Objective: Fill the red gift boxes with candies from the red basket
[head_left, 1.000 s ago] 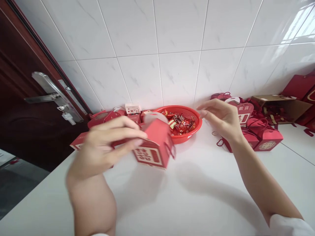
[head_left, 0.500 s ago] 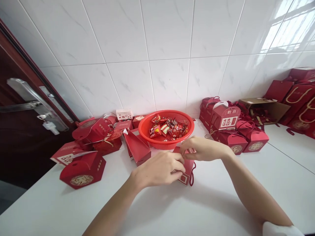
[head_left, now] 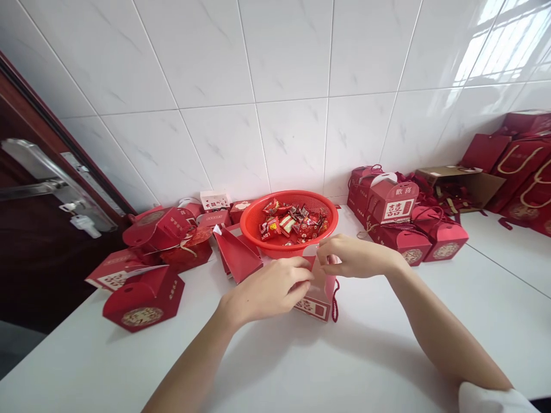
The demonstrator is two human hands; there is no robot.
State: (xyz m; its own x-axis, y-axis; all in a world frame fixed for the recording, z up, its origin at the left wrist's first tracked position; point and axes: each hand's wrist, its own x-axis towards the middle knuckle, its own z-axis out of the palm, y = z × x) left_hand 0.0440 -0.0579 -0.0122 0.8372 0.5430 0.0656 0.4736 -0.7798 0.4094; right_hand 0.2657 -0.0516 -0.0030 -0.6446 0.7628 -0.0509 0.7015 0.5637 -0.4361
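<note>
A red paper candy box point(head_left: 316, 308) with a white-framed print and a dark red cord stands on the white table in front of me. Its top is partly open, and pale inner flaps show between my hands. My left hand point(head_left: 269, 289) grips the box's left side with bent fingers, some of them hidden behind the panel. At the upper right edge, my right hand point(head_left: 355, 256) pinches a flap with thumb and fingers. Just behind the box sits a red plastic basket point(head_left: 287, 251) holding wrapped candies point(head_left: 297, 225).
Red candy boxes point(head_left: 144, 298) are piled at the left, near a door with keys in its lock point(head_left: 80, 219). An open red box point(head_left: 239, 252) lies left of the basket. More boxes point(head_left: 402, 244), a cardboard carton point(head_left: 482, 186) and red gift bags point(head_left: 523, 178) stand right.
The box's top has opened wider, showing pale inner flaps and more of the front print. My left hand has shifted slightly left, and the right hand has stayed at the upper edge.
</note>
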